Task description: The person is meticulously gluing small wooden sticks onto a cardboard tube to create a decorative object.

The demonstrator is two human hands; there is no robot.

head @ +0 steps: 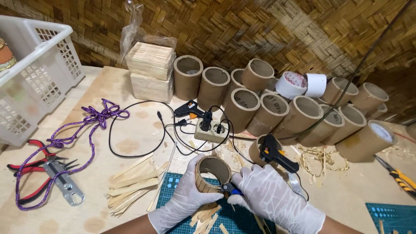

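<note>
Both my hands wear white gloves. My left hand [184, 197] grips a short cardboard tube [212, 171] partly clad in thin wooden sticks, held over a teal cutting mat [171, 184]. My right hand [268, 195] holds a small tool with a blue and black handle [230, 189], its tip against the tube's lower rim. Cut stick scraps [207, 214] lie on the mat below the tube.
A black glue gun [277, 157] rests just right of my hands, another [189, 109] by the power strip [210, 130]. Loose wooden sticks [132, 184], red pliers [37, 169], purple cord [78, 130], a white basket [32, 73], stick bundles [151, 69] and several cardboard tubes [299, 115] surround them.
</note>
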